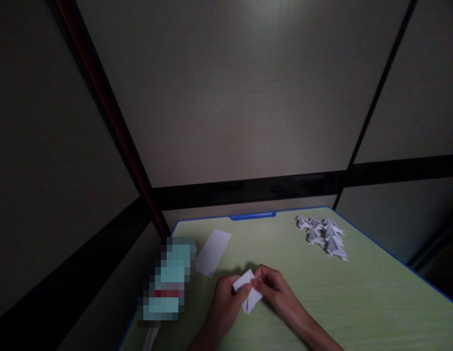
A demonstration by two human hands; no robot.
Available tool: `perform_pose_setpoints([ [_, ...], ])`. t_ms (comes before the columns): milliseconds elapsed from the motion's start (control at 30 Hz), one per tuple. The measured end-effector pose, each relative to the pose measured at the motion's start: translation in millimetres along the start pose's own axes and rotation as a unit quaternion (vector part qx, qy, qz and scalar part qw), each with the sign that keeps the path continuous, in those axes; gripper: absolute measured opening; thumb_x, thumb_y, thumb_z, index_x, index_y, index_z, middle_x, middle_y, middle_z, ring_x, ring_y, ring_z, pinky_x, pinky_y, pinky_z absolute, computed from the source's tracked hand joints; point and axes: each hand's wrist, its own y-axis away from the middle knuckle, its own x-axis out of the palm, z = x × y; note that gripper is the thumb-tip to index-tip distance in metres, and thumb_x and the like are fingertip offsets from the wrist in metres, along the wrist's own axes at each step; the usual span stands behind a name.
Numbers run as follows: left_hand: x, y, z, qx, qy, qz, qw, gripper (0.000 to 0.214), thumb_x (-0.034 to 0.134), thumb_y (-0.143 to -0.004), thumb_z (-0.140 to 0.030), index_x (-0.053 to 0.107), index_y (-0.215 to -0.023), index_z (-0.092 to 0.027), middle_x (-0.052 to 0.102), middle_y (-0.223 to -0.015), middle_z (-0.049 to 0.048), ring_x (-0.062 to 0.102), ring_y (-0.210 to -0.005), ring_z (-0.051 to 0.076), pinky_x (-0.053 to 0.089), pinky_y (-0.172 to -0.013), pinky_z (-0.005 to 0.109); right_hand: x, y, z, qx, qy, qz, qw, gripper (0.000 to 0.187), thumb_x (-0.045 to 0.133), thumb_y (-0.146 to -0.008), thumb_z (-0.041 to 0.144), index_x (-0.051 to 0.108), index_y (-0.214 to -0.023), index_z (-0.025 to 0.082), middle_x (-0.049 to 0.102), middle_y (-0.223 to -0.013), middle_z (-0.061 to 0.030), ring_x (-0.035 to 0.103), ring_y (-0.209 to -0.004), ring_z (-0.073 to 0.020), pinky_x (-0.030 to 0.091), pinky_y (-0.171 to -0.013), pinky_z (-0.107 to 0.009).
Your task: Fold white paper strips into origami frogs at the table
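A small piece of folded white paper (252, 301) is held between my two hands near the front of the table. My left hand (226, 297) grips its left side, with the thumb pressed on the paper's face. On the upper right, my right hand (272, 286) pinches the paper, its thumb close to the left thumb. A crease or slit runs down the lower half of the paper. The fingers behind the paper are partly hidden. Beyond my left hand, a flat white paper sheet (213, 252) lies on the table.
Several folded paper figures (332, 241) stand grouped at the back right of the pale green table (361, 302). At the left edge lies a blurred, light teal object (171, 278). A blue handle-like piece (253, 216) sits on the far edge, close to the panelled wall (244, 107).
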Motion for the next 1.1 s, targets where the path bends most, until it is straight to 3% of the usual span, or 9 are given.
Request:
perform_pose_setpoints([
  [500,-2.2,-2.6,11.5,0.015,-0.006,-0.012,1.0,0.019,0.054,-0.06,-0.028,0.055,-0.056,-0.009,0.043,-0.046,-0.0032,0.037,-0.045,0.009,0.027,-0.041,0.019,-2.3,2.0,4.1,0.033,-0.027,-0.002,0.999,0.018,0.052,-0.065,0.026,0.046,-0.054,0.013,0.039,-0.048,0.0047,0.033,-0.046,-0.0082,0.022,-0.044,-0.02],
  [1100,-3.5,-2.1,11.3,0.013,-0.022,-0.02,0.999,0.02,0.054,-0.06,-0.029,0.056,-0.058,-0.009,0.048,-0.049,-0.0013,0.041,-0.047,0.01,0.029,-0.043,0.02,-4.6,1.6,-0.8,0.01,-0.003,0.04,0.999,0.03,0.049,-0.067,0.042,0.045,-0.058,0.014,0.035,-0.047,0.006,0.028,-0.044,-0.0072,0.02,-0.042,-0.02],
])
